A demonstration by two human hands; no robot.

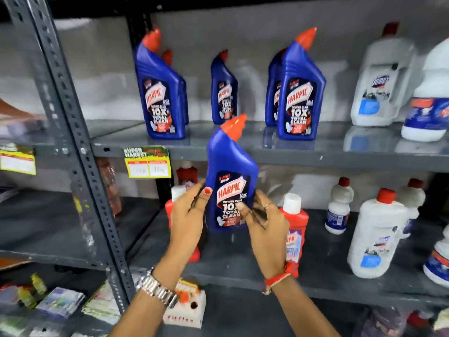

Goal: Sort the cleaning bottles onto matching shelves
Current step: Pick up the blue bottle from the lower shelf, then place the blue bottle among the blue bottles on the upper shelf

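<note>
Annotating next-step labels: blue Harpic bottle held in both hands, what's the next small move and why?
Probably lift the held blue bottle onto the upper shelf, into the gap between the standing blue Harpic bottles. Both the left hand and right hand grip it below that shelf's edge.

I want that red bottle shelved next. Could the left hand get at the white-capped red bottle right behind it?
Probably not yet: the left hand is gripping the blue Harpic bottle together with the right hand; the red bottle is otherwise unobstructed.

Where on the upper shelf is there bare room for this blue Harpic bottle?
The upper shelf is bare in front between the left Harpic pair and the right Harpic pair, before the small Harpic bottle. The right end is crowded with white bottles.
</note>
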